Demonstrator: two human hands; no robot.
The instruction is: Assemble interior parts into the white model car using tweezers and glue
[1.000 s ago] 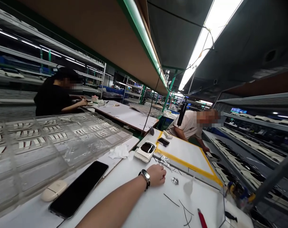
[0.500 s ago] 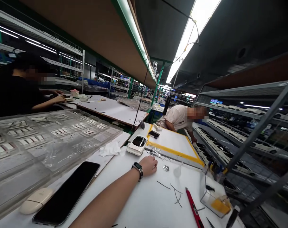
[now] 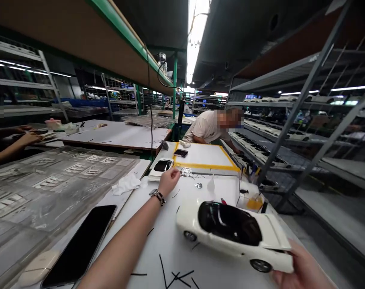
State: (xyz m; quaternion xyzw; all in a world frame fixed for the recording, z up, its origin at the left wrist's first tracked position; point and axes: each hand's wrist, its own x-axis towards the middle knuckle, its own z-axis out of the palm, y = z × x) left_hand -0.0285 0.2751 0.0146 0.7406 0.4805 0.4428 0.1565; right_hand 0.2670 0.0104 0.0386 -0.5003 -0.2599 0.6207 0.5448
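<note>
Since the earlier frames a glossy white model car with a black glazed roof [image 3: 235, 233] has come into view, and the right hand [image 3: 302, 273] now holds it by its rear end at the near right edge of the white worktop [image 3: 170, 249], fingers closed on the tail; the left hand [image 3: 169, 180] has moved further out across the board. Taking the held car as the landmark: the left hand lies beyond it and to its left, fingers curled together near a crumpled bit of clear foil [image 3: 186, 171], though whether they pinch anything cannot be told. A second small white model car [image 3: 161, 167] sits just left of that hand. Close behind the held car stands a clear plastic box with a yellow piece inside [image 3: 251, 200]; further back lies a yellow-taped white board [image 3: 204, 157], where another person in a pale shirt [image 3: 206, 127] bends. Left of the car lie a black smartphone [image 3: 81, 245] and clear moulded trays of parts [image 3: 43, 184]; thin black wire offcuts [image 3: 176, 277] lie in front. The car looks light, rigid and slippery, with fragile wheels and mirrors; it is best gripped across the body sides, not by the roof glazing.
</note>
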